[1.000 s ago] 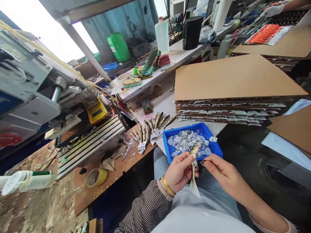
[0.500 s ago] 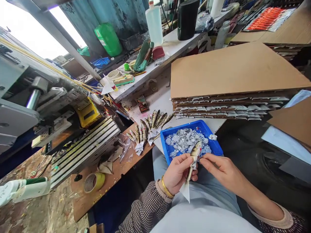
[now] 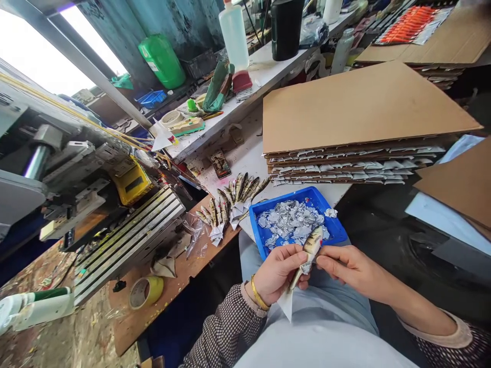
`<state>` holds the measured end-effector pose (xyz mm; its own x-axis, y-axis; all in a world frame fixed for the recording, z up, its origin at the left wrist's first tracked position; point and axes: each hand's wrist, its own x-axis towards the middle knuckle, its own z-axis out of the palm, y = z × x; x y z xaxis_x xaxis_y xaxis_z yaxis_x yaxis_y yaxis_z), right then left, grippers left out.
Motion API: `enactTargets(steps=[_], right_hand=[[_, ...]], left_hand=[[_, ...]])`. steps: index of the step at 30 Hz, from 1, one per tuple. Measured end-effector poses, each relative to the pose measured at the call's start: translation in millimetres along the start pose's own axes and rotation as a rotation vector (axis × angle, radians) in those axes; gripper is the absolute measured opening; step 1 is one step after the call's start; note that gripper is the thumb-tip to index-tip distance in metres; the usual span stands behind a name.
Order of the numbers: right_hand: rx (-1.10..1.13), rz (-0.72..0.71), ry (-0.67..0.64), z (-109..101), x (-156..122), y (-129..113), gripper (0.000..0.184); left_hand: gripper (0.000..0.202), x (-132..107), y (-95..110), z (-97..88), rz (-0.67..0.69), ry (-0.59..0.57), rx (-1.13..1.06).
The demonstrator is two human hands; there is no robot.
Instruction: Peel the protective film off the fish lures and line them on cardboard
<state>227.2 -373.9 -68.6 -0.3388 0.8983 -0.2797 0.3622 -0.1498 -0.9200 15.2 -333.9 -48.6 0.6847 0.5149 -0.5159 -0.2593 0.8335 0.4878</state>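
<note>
My left hand [image 3: 276,273] is closed around a fish-shaped lure [image 3: 310,247] with a striped, painted body and a white tail piece hanging below it. My right hand [image 3: 347,270] pinches a scrap of silver foil at the lure's middle. Both hands hover over my lap, just in front of a blue tray [image 3: 258,231] filled with crumpled silver foil scraps [image 3: 289,221]. Several more striped lures [image 3: 230,200] lie fanned out on the bench edge to the left of the tray.
Stacked cardboard sheets [image 3: 356,105] with white pieces between them fill the right side. A machine with a ribbed metal plate [image 3: 126,236] stands at left; a yellow tape roll [image 3: 144,292] lies near it. Bottles, a green jug [image 3: 161,60] and clutter line the back shelf.
The lure has tilted from upright to slanting, its head toward the tray. My right hand's fingers have moved in to pinch foil at the lure's middle. The camera view shifted slightly.
</note>
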Motion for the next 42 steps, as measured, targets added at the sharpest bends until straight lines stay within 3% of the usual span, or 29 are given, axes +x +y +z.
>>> enactTargets(steps=[5, 14, 20, 29, 42], right_hand=[[0.05, 0.006, -0.056, 0.5, -1.9, 0.3, 0.053], [-0.199, -0.112, 0.104, 12.7, -5.7, -14.3, 0.045], [-0.19, -0.13, 0.086, 16.1, -9.8, -9.2, 0.042], [-0.385, -0.221, 0.142, 11.4, -11.6, -12.7, 0.04], [-0.288, -0.209, 0.165, 19.9, -10.1, -11.7, 0.042]], left_hand=[[0.042, -0.9, 0.2, -0.6, -0.022, 0.001, 0.01], [0.038, 2.2, -2.3, -0.4, 0.007, 0.031, -0.018], [0.04, 3.5, -1.5, 4.4, 0.025, -0.003, -0.041], [0.044, 4.1, -0.7, 0.5, 0.008, -0.02, 0.039], [0.045, -0.6, 4.3, 3.2, 0.022, -0.046, 0.052]])
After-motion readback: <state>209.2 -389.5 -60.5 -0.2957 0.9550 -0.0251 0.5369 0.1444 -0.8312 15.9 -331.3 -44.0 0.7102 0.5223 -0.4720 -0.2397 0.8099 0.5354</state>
